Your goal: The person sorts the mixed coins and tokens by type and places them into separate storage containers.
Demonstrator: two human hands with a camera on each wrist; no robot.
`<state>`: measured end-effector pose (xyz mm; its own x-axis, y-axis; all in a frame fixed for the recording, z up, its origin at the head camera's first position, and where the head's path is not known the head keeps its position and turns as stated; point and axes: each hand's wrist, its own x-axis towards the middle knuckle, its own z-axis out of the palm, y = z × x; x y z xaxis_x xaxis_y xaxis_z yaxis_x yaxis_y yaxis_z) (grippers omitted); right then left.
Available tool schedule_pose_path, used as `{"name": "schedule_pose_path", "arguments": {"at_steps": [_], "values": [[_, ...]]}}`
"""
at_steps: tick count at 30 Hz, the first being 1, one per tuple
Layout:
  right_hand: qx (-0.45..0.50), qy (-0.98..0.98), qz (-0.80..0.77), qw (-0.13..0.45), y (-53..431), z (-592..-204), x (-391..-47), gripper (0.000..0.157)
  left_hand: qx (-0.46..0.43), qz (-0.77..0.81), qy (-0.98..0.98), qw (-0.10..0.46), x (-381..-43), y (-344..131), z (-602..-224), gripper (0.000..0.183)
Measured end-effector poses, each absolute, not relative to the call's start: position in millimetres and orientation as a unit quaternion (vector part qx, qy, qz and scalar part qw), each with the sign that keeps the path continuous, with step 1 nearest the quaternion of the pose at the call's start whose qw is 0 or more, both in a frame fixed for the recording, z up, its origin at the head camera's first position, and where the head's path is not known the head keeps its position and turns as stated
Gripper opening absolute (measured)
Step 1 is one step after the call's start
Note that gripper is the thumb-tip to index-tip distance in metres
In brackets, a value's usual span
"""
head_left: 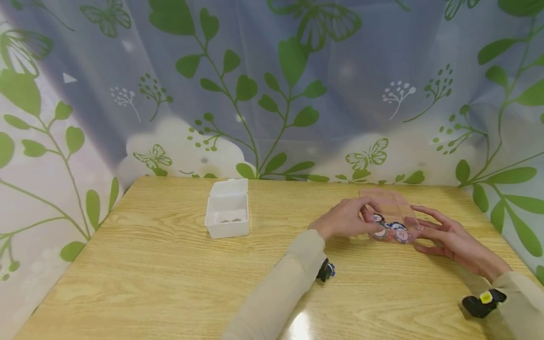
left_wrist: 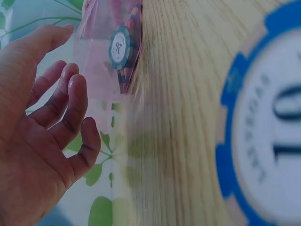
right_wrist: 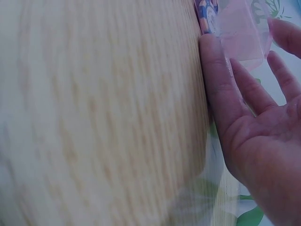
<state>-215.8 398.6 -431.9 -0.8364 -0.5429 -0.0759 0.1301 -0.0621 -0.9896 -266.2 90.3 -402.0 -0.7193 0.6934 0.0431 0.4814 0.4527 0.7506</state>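
On the table's right side is a pink see-through box (head_left: 388, 203) with its lid raised. Several poker chips (head_left: 399, 231) lie inside, and one reads 20 in the left wrist view. My left hand (head_left: 350, 218) is at the box's left side, fingers loosely bent; the left wrist view shows nothing in its palm. My right hand (head_left: 452, 241) touches the right side with spread, nearly straight fingers (right_wrist: 218, 80). A blue-and-white poker chip (left_wrist: 273, 127) marked 10 looms close to the left wrist camera; its edge shows beside my left wrist in the head view.
A white box (head_left: 227, 229) with a raised lid stands left of centre, a few small roundish things (head_left: 231, 220) on its floor. The wooden table (head_left: 170, 278) reaches back to a patterned curtain (head_left: 272, 118).
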Motion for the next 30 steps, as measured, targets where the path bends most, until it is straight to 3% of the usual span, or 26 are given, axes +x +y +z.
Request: {"name": "schedule_pose_path", "arguments": {"at_steps": [30], "values": [[-0.167,0.642,-0.71,0.237,398,-432,-216,0.057,0.356,0.384,0.84,0.144,-259,29,-400,0.045]]}}
